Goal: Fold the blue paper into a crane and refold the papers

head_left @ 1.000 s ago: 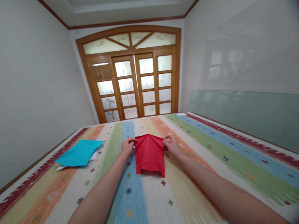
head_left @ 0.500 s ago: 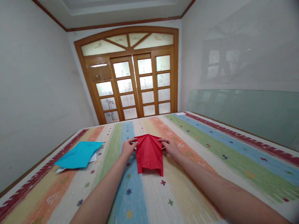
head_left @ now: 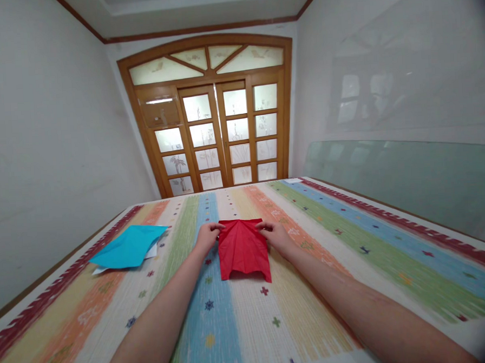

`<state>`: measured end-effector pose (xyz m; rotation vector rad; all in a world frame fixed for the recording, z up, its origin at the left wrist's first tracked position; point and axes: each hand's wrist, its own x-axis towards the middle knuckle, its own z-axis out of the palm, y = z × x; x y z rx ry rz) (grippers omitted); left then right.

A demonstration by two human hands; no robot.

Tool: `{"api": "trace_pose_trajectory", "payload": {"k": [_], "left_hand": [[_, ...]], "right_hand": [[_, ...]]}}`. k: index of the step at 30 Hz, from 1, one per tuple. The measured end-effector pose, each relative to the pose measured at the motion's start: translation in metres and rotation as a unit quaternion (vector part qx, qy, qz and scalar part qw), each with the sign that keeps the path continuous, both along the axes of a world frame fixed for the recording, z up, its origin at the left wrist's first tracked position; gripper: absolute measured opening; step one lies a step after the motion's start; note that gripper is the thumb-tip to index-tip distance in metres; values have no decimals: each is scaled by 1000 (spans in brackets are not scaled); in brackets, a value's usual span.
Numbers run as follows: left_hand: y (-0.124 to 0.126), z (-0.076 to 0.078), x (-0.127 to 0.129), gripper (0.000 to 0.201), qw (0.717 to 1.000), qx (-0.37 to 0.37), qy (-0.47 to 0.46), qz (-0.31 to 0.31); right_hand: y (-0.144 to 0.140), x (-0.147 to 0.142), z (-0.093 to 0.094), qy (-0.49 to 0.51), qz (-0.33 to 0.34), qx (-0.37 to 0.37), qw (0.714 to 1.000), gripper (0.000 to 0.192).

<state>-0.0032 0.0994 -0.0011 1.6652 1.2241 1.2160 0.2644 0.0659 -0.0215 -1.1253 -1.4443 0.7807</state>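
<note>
Head view: white-walled room, closed off at the far end by a wooden door with an arched top and frosted panes. Striped cloth in green, blue, orange and cream spread over the counter, edged in red, dotted with small star marks. Long pane of greenish glass leaning along the right wall.

Near the middle of the cloth, lying flat: a red folded paper, top edge straight, lower edge notched into two corners. Left hand at the paper's upper left corner, fingertips pressed down on that corner; grip neither wrapped round nor lifting anything, fingers curled loosely together on the sheet. Right hand at the upper right corner, fingers laid flat and extended toward the centre crease, touching the top edge; grip likewise spread on the paper, clamped on nothing. Both forearms bare, reaching in from the bottom of the frame.

Well apart to the left, close to the red border: a blue paper lying flat atop a white sheet, only slivers of the white showing.
</note>
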Motion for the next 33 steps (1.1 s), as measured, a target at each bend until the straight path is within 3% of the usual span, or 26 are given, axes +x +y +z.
{"api": "trace_pose_trajectory", "payload": {"k": [8, 14, 20, 26, 33], "left_hand": [[5, -12, -1, 35, 997, -36, 56, -37], [8, -16, -3, 29, 996, -46, 72, -38], [9, -7, -8, 24, 997, -41, 53, -25], [5, 9, -17, 25, 997, -67, 8, -23], [2, 22, -24, 22, 993, -98, -40, -42]], "right_hand": [[-9, -7, 3, -93, 49, -37, 994, 33], [-8, -4, 9, -161, -5, -25, 987, 30], [-8, 3, 11, -124, -12, -57, 991, 31], [-3, 11, 15, 45, 28, -109, 993, 30], [-1, 12, 16, 119, 60, -163, 978, 30]]}}
